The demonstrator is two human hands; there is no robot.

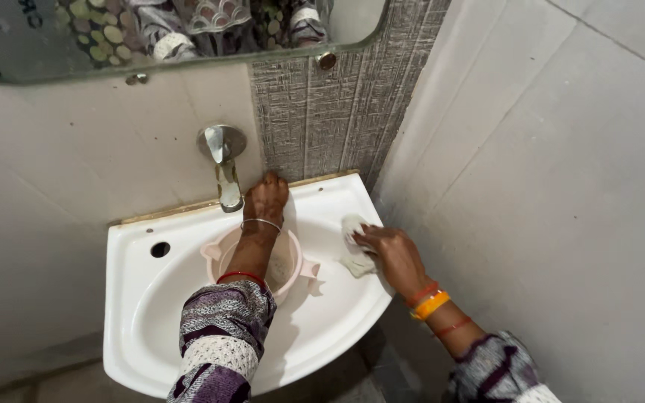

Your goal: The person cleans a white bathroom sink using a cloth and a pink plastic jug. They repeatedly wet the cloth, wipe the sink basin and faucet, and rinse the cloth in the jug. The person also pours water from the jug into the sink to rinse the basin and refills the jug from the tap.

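**Sink wiped at its right rim, pink mug in the bowl**

The white sink [151, 313] fills the lower middle of the view, fixed into a corner of grey tiled wall [561, 186], with a mirror [76, 37] at 12 o'clock above it. A pink plastic mug [293, 265] sits in the bowl, its handle pointing to 3 o'clock. The left hand [266, 200] reaches over the mug to the back rim of the sink at 12 o'clock, just beside the steel tap [224, 160]; its fingers are curled down on the rim, and whether the grip clasps anything cannot be told. The right hand [391, 250], at 3 o'clock of the mug, presses flat on a small white cloth [354, 246] lying on the sink's right rim, fingers spread over it rather than clenched.
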